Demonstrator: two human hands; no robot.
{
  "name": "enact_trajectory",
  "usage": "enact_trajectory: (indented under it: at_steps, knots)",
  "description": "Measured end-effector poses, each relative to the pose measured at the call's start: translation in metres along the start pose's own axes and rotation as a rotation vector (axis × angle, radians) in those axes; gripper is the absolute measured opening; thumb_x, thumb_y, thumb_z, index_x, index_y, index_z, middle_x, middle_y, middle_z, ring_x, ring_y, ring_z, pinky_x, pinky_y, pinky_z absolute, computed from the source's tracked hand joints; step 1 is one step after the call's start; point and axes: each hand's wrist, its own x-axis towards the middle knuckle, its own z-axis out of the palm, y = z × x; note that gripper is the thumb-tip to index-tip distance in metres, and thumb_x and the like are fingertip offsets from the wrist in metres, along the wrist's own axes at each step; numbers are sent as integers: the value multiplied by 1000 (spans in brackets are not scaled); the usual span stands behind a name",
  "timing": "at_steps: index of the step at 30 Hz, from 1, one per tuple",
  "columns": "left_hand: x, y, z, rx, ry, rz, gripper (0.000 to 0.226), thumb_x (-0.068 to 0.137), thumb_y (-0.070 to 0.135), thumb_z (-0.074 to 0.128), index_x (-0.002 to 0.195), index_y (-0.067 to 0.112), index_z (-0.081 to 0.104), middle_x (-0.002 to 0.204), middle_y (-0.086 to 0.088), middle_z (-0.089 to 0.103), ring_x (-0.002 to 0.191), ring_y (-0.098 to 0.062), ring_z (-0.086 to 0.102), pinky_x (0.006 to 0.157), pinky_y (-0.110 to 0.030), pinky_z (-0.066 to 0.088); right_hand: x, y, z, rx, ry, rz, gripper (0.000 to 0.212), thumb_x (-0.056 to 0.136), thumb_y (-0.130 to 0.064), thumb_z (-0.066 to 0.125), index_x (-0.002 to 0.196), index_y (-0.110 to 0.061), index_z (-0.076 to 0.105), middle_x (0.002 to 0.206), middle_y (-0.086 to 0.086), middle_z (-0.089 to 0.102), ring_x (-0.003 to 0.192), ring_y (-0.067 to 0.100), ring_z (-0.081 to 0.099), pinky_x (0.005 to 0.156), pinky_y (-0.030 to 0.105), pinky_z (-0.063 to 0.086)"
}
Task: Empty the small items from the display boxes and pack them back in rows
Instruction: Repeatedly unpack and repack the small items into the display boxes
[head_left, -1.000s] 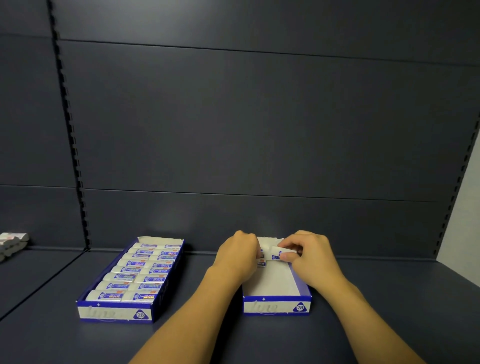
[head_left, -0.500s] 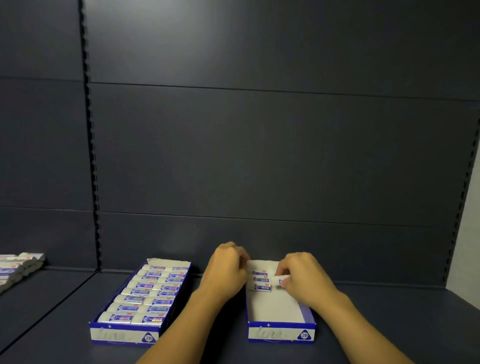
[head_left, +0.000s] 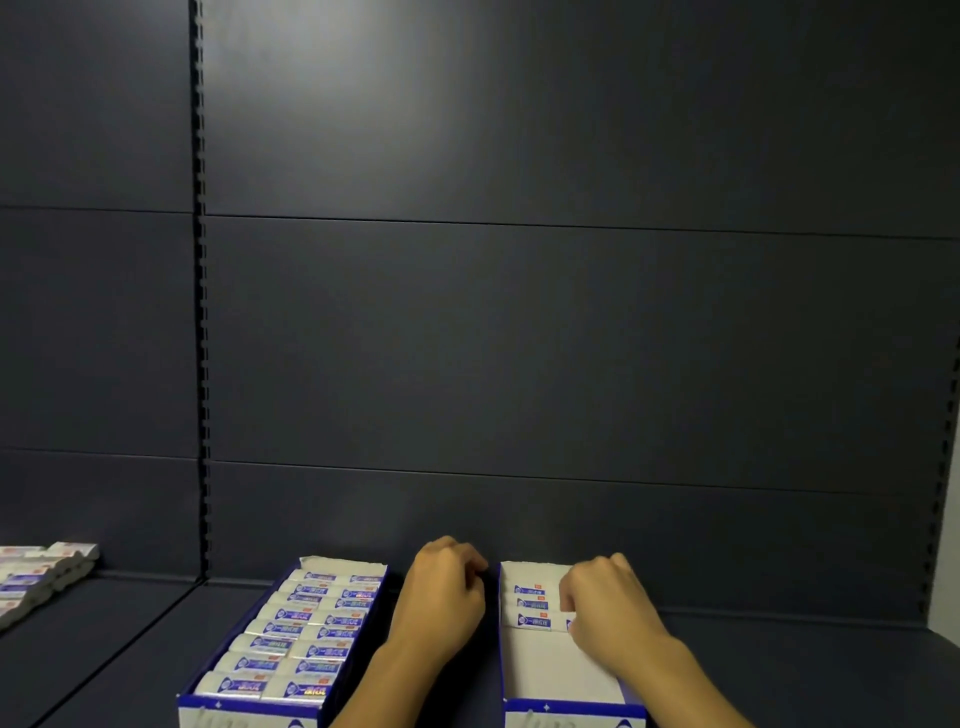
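White card floor shows bare in the near part of the right display box (head_left: 563, 670); beyond it the right hand (head_left: 605, 605) curls its fingers onto an eraser (head_left: 558, 622) lying crosswise in the third row, while the left hand (head_left: 441, 597), loosely curled and holding nothing visible, rests just left of the box. Farther left stands the full box (head_left: 291, 631) on the dark shelf (head_left: 779, 670), and beyond that loose erasers (head_left: 36, 574) near the back panel (head_left: 519, 338).

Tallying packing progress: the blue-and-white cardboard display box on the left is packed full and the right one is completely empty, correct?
Not quite. The head view shows the right blue-and-white cardboard display box already holds a few small white wrapped items at its far end. The left box is indeed full.
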Motion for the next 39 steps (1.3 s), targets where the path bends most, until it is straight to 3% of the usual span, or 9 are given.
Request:
enact_trajectory:
  at_steps: [13,19,22,28,32,36,39]
  knots:
    - [-1,-9,2,68,-2,-16,33,92,8,51,112,24,72,113,8,61,106,-7,56,91,-16,44,13,-13,-1,-284,-90,-176,23,100,-8,47,116,-7,63,115,15,64,106,30,58,109,41,29]
    - [3,12,-15,189,-85,23,30,94,12,53,118,23,69,120,6,57,114,-13,54,89,-23,47,3,1,-19,-154,-115,-163,23,97,-9,56,119,-8,60,122,11,58,112,26,52,99,34,35]
    - [9,23,-34,310,-121,25,28,93,14,53,115,23,68,121,2,56,110,-19,57,81,-27,44,3,7,-31,3,-63,-131,25,96,-11,55,118,-10,66,123,5,55,113,23,51,91,27,35]
    - [8,27,-77,539,-178,10,24,89,13,53,105,18,69,117,-3,59,102,-27,60,80,-35,50,5,3,-57,149,-7,-99,26,91,-10,58,115,-13,69,119,3,60,110,24,54,83,23,37]
    - [-9,17,-104,573,-168,-65,29,88,10,53,111,16,69,121,-4,60,104,-28,61,83,-37,54,5,-18,-69,157,-2,-142,28,91,-9,54,115,-14,68,122,4,60,112,27,54,84,25,35]
    - [-36,0,-136,617,-139,-137,39,87,4,51,119,18,68,128,-1,60,108,-26,62,88,-37,54,2,-54,-77,139,8,-234,33,93,-15,56,125,-16,64,130,4,57,119,27,53,94,28,35]
    - [-56,-12,-167,656,-126,-169,36,87,4,51,114,18,70,125,-1,61,106,-25,62,77,-32,49,-1,-88,-86,123,21,-292,32,92,-14,54,122,-15,65,129,5,58,116,27,54,98,30,36]
